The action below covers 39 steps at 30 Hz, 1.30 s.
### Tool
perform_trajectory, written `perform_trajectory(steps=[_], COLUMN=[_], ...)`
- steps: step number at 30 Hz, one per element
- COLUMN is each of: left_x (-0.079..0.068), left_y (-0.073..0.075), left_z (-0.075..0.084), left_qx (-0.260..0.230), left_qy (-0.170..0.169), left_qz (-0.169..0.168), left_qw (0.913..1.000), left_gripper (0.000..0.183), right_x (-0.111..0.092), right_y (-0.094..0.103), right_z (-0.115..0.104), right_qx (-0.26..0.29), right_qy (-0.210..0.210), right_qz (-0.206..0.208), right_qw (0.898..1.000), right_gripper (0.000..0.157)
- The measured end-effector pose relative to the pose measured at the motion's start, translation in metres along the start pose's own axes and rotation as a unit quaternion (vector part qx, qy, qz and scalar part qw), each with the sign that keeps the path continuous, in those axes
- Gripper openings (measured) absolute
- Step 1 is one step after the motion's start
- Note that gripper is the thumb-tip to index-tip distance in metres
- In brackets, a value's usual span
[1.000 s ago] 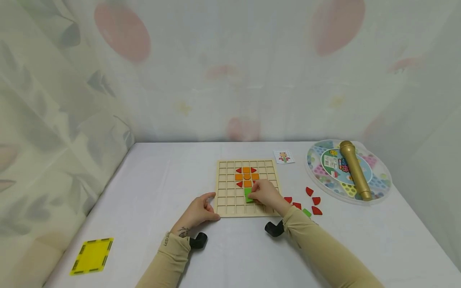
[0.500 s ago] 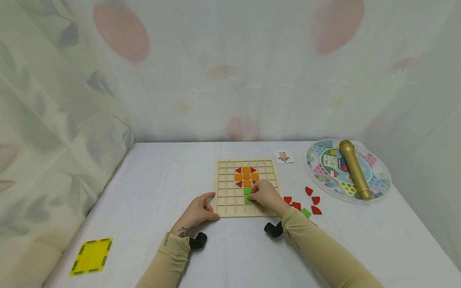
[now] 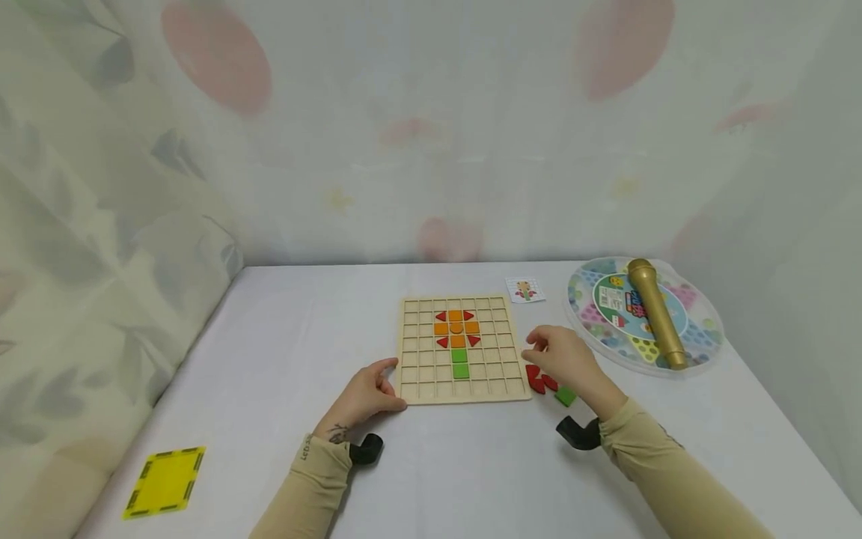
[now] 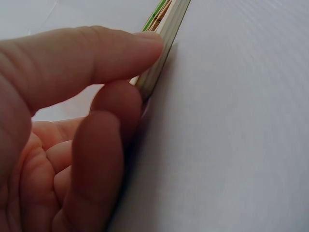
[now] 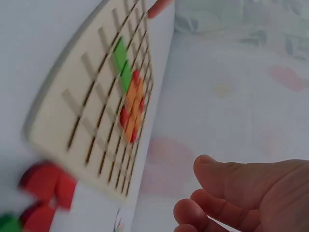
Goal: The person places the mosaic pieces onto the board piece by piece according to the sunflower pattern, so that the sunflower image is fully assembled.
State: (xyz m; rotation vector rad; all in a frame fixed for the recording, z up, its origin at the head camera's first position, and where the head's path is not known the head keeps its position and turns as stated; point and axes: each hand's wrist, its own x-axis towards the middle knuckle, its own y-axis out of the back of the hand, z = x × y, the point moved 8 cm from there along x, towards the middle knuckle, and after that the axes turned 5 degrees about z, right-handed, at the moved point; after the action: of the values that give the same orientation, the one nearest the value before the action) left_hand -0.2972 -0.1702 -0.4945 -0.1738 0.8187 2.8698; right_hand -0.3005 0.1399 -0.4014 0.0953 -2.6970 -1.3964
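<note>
A square wooden grid board [image 3: 491,359] lies flat on the table. Orange, red and green pieces form a flower-like figure on it, with two green squares [image 3: 459,363] as the lower part. My left hand [image 3: 362,395] holds the board at its near left corner, thumb and index finger against the edges. My right hand [image 3: 569,363] hovers just off the board's right side, fingers loosely bent, nothing between them. Below it lie red pieces [image 3: 536,379] and a green square [image 3: 565,395]; the hand hides part of that area. In the right wrist view, the right thumb and fingertips [image 5: 205,166] stand apart.
A small pattern card [image 3: 525,290] lies beyond the board's far right corner. Farther right, a gold microphone [image 3: 656,314] rests on a round, colourful clear-lidded case [image 3: 586,314]. A yellow square panel [image 3: 164,481] lies at the near left. Curtains [image 3: 404,150] stand behind the table.
My right hand has let go of the lower green square on the board and moved right, above the loose pieces. My left hand stays at the board's corner.
</note>
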Motion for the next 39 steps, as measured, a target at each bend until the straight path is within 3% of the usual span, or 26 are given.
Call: perform_trajectory(steps=[4,10,26,33,39], left_x=[0.000,0.000,0.000,-0.001,-0.001], left_y=[0.003,0.004,0.000,0.000,0.000], left_z=[0.000,0.003,0.001,0.004,0.002], left_qx=[-0.001,-0.004,-0.006,-0.004,-0.006], left_qy=[-0.001,-0.003,-0.004,-0.007,0.000], left_qz=[0.002,0.004,-0.009,-0.008,-0.003], left_qw=[1.0000,1.0000,0.9999,0.9999,1.0000], left_gripper=[0.087,0.088,0.087,0.088,0.087], right_x=[-0.014,-0.030,-0.033,-0.034,-0.024], right_y=[0.005,-0.005,-0.028,-0.023,-0.022], right_z=[0.027,0.058,0.071,0.063,0.038], right_qx=[-0.030,-0.065,-0.100,-0.069,0.058], right_qy=[-0.018,-0.043,-0.067,-0.067,-0.070], right_qz=[-0.011,-0.040,-0.065,-0.072,-0.094], right_qw=[0.999,0.996,0.991,0.993,0.991], right_gripper=[0.027,0.026,0.026,0.016,0.013])
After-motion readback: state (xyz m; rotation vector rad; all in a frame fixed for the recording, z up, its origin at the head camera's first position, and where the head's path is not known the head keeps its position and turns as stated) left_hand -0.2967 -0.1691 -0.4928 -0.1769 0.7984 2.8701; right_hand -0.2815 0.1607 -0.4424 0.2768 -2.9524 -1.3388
